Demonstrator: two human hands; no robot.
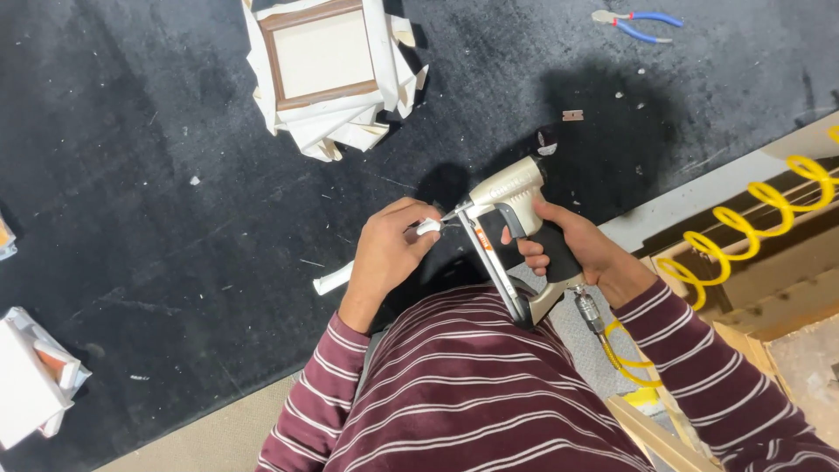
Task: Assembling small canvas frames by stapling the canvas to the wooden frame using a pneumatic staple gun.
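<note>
Head view: right hand [572, 249] clamped around the black handle of a pneumatic staple gun [511, 236], forefinger curled near the trigger, long magazine slanting down toward the striped sleeve. Left hand [384, 253] closed on a white stick-like piece [336, 278], fingers pinched where its upper end meets the gun's nose; lower end poking out below the left grip, toward the dark surface [131, 175]. Gun's nose touching or just beside the piece, exact contact hidden by the fingers.

Yellow coiled air hose [743, 236] running from the base of the gun's handle, out to the right of the right grip, over wooden frames [778, 288]. Well above the left grip, a stack of small stretched canvases [328, 70], backs up. Far up and right of the right grip, blue-handled pliers [634, 24]. More white canvases [31, 376] far to the left of the left grip, at the picture's edge.

Judged step: work at the gun's nose, the white piece pressed in there, more likely clearing or adjusting than stapling. Next move seemingly calling for a steady right grip, forefinger kept clear of the trigger, and left fingertips out of the firing line
</note>
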